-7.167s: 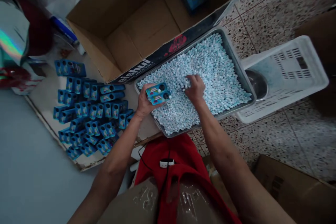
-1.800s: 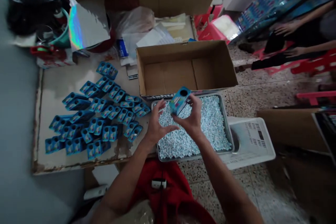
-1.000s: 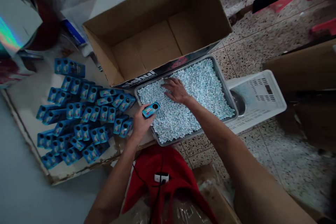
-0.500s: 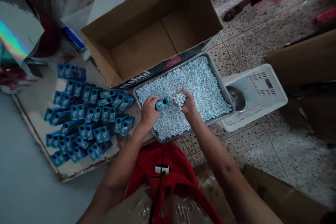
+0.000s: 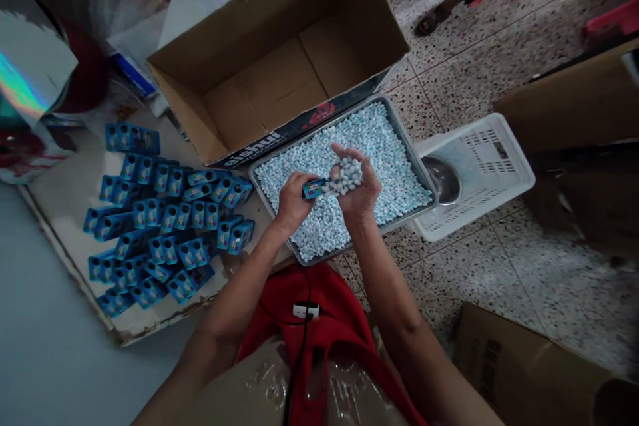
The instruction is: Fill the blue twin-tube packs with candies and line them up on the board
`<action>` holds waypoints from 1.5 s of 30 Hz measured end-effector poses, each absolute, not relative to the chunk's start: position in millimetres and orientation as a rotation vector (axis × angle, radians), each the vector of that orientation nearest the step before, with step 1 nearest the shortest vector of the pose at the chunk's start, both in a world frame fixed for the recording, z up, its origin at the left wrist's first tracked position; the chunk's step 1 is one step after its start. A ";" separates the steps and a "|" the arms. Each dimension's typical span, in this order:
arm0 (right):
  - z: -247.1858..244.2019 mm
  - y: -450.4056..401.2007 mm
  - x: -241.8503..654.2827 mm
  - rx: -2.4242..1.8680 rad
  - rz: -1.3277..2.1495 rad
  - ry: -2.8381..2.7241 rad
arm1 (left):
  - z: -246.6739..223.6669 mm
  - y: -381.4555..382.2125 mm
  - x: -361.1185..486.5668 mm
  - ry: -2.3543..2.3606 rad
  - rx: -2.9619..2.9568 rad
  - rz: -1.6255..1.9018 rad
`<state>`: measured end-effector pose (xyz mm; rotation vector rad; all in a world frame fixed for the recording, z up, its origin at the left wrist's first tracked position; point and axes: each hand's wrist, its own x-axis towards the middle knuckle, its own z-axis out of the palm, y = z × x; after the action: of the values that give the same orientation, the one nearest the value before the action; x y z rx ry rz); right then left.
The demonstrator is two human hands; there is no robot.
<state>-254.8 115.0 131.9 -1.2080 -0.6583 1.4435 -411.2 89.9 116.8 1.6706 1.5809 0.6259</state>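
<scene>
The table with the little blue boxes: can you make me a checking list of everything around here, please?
Surface: pale table, edge worn.
Job's things: many blue boxes, plus a metal tray of white-and-blue pellets.
Clutter: plastic bag, papers, open cardboard box.
Hands: left hand grips one small blue box; right hand cups pellets at its end.
Cables: black cord running over red cloth.
Surroundings: speckled floor, white basket, metal bowl.

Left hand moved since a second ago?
Yes: judged against the metal tray, the left hand has moved rightward in view, farther in over it.
</scene>
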 end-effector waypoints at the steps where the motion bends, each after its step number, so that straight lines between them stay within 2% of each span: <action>1: 132.2 115.7 -253.6 -1.231 1.423 -0.717 | 115.6 90.0 -411.2 1.575 1.668 0.633; 6: 136.8 116.2 -251.5 -1.220 1.392 -0.772 | 108.7 88.4 -411.0 1.544 1.678 0.670; 13: 145.3 114.8 -258.1 -0.776 1.428 -0.477 | 102.6 86.3 -411.2 1.553 1.641 0.717; 24: 137.1 105.4 -269.1 -0.946 1.180 -0.770 | 101.5 93.4 -398.8 1.571 1.606 0.783; 28: 108.7 81.9 -240.9 -1.240 1.112 -0.901 | 97.9 97.4 -417.1 1.550 1.507 0.851; 32: 55.6 36.2 -214.4 -1.756 0.892 -1.501 | 87.8 101.2 -436.9 1.509 1.381 0.892; 35: 21.8 21.4 -218.9 -1.795 0.785 -1.987 | 82.5 103.7 -442.7 1.514 1.459 0.893; 38: 2.5 45.9 -232.1 -1.773 0.741 -2.175 | 79.4 103.5 -449.2 1.520 1.520 0.910; 41: -6.1 93.1 -238.4 -1.836 0.834 -2.057 | 77.4 99.9 -460.7 1.504 1.494 0.859; 45: 4.9 134.3 -239.5 -1.873 1.098 -1.303 | 78.7 96.1 -471.6 1.569 1.508 0.802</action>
<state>-239.5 134.3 4.9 -1.8726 -1.3034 1.0976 -471.6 96.1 78.7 1.5079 1.5690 0.8016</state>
